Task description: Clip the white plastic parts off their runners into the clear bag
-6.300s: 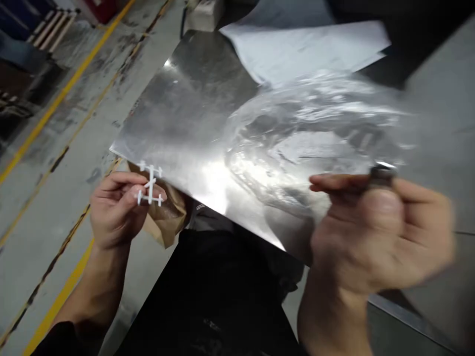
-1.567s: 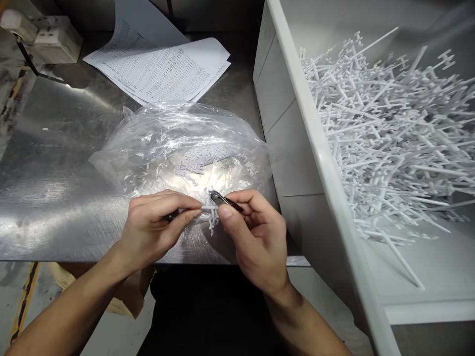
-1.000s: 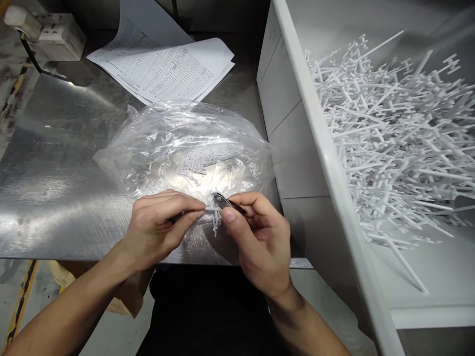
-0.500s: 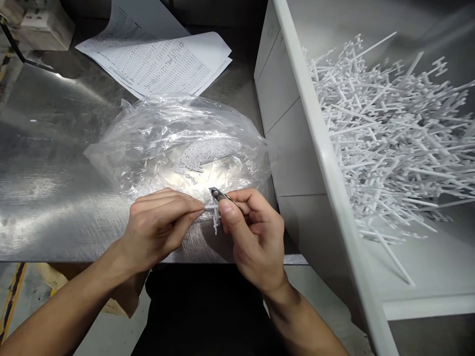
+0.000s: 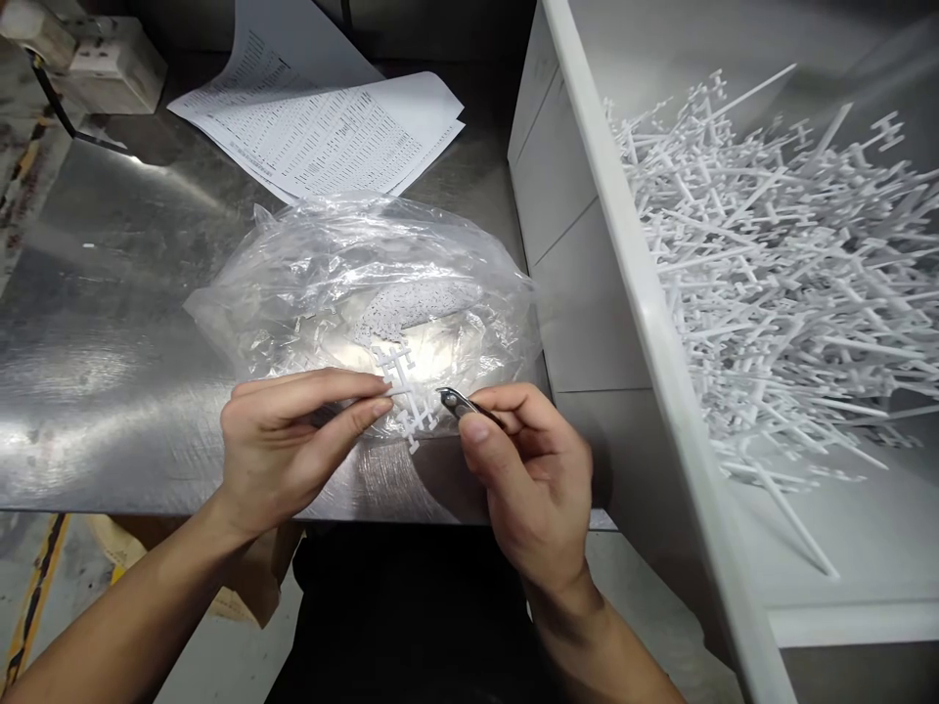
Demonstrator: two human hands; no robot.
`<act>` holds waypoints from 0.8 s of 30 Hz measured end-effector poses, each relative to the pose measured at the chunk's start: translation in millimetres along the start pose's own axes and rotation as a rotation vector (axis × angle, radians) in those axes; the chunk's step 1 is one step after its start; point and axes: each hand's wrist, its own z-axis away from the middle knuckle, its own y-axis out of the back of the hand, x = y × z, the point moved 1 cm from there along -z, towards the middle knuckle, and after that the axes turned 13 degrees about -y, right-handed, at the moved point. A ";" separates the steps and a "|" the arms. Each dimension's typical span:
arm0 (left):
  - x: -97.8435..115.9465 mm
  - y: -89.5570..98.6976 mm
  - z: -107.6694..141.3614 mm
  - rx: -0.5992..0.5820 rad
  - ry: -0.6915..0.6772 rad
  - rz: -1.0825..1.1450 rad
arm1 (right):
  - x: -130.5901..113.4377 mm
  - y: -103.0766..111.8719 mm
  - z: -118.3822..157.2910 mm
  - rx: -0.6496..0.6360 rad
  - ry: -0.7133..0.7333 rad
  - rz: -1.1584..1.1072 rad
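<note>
A white plastic sprue (image 5: 407,386), branched with little crossbars at both ends, hangs tilted in the air over the near side of the clear plastic bag (image 5: 330,249). The left hand (image 5: 286,445) has it: thumb and forefinger are pinched together on its short side stem, the rest of the piece sticking out past the fingertips. Just to the right come the metal nail clippers (image 5: 456,402), clamped between the thumb and fingers of the right hand (image 5: 532,479), their nose pointing at the sprue's lower branches with a slim gap between; whether the cutting edges are parted, I can't tell.

Inside the bag sits a heap of tiny pale pieces (image 5: 418,303), too small to make out singly. It all plays out on a scuffed steel tabletop (image 5: 88,391). Behind the bag, printed sheets (image 5: 330,137) lie curled, and at the far left corner stands a grubby power socket block (image 5: 121,64). Over on the right, a big pale grey bin (image 5: 649,313) holds a tangled pile of white sprues (image 5: 778,284). Below the table edge, a brown paper bag (image 5: 256,577) shows.
</note>
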 end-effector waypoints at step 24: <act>-6.1 -1.8 -1.8 0.021 -0.003 -0.098 | 3.9 -0.9 -0.5 -0.034 0.029 0.103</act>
